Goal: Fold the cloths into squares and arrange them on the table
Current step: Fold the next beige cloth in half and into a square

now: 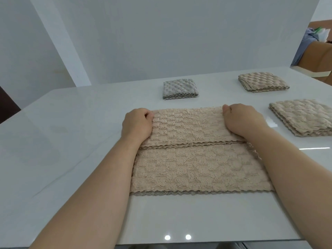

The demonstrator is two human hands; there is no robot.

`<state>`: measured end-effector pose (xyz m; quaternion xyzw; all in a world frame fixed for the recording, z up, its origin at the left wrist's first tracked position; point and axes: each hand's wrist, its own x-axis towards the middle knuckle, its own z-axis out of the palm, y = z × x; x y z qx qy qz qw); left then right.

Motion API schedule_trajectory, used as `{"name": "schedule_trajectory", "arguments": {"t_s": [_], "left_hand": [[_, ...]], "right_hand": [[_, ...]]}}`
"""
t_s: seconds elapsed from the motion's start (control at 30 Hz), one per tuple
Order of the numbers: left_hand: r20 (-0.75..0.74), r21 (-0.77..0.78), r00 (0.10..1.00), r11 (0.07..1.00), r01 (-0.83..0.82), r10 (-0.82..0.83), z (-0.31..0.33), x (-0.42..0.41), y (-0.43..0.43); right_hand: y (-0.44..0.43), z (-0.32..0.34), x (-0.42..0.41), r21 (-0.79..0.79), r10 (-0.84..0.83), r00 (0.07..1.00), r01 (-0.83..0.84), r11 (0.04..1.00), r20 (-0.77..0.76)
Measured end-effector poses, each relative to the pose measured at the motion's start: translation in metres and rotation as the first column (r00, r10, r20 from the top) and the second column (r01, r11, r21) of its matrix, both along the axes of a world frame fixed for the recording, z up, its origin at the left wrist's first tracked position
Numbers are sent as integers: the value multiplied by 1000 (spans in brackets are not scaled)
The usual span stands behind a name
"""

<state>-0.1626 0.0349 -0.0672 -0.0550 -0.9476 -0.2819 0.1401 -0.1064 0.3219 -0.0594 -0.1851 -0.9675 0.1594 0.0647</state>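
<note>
Beige and fluffy, the cloth (197, 168) lies flat on the white table (71, 141), just on my side of the grey folded square (180, 89). Its far half is doubled over, with the scalloped edges ending midway across. My left hand (137, 123) and right hand (242, 119) each grip one end of the doubled part, fingers curled in. The far beige square (263, 82) sits right of the grey one. The near beige square (303, 119) is right of it too, closer to me. To fold well, I reckon: keep both ends level, line up the scalloped edges and flatten the crease, so it ends as square as the grey one.
</note>
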Motion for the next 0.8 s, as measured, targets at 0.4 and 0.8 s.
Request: {"name": "schedule_trajectory", "arguments": {"t_s": [0.4,0.8], "left_hand": [[-68,-21,998,1000,5,-7,3,1,3],[208,691,973,719,-74,-100,56,10,-1]], "right_hand": [[6,9,-2,-201,-13,979,-29,979,-204],[13,72,14,-265,285,958,-267,927,32]]}}
